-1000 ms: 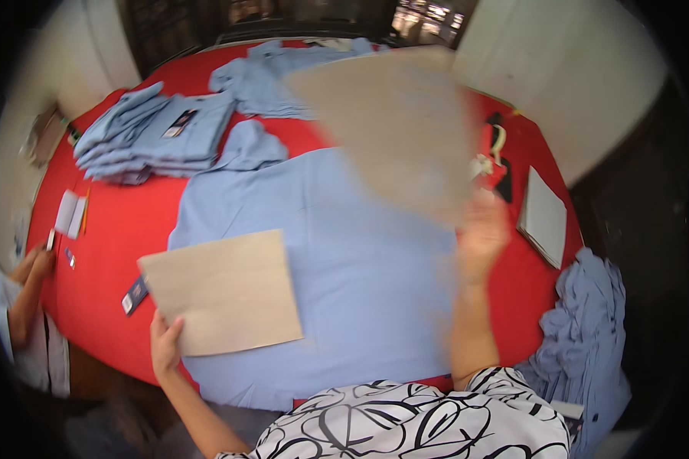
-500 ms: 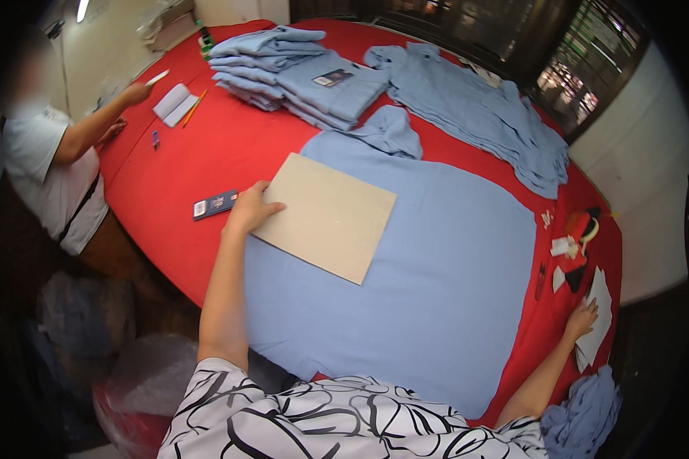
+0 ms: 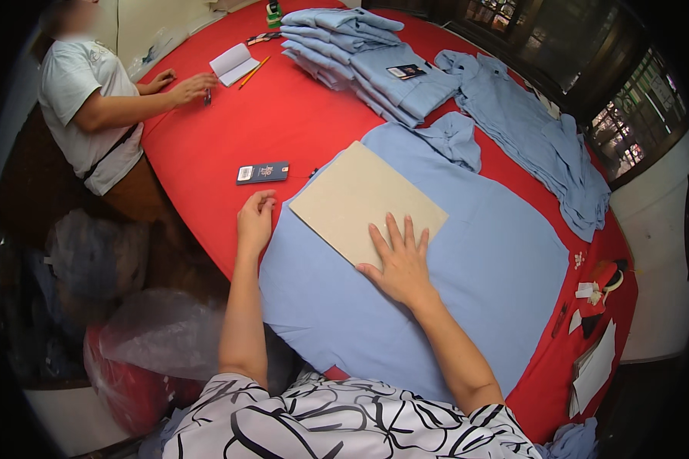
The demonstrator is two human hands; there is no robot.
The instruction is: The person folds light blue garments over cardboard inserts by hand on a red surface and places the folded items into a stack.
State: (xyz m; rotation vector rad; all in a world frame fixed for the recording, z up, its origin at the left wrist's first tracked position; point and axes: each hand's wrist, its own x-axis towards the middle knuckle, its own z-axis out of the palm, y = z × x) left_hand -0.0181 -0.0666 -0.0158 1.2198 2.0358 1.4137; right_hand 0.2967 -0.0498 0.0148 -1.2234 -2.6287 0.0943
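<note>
A beige cardboard sheet lies tilted on a light blue garment that is spread over the red-covered table. My right hand rests on the board's near right part, palm down and fingers spread. Beyond the board's left corner, my left hand is above the garment's left edge. Its fingers are loosely bent, and nothing shows in them. Just past that hand lies a dark blue hang tag with a white label. The garment's bunched upper end sits at the far side.
Folded blue garments form a stack at the back, with more blue garments to its right. White sheets and a tape roll lie at right. A co-worker at left reaches towards a notebook and pencil.
My left hand has let go of the cardboard sheet and moved off its left side. My right hand has come from the white sheets onto the board. The co-worker's hand has lowered to the table.
</note>
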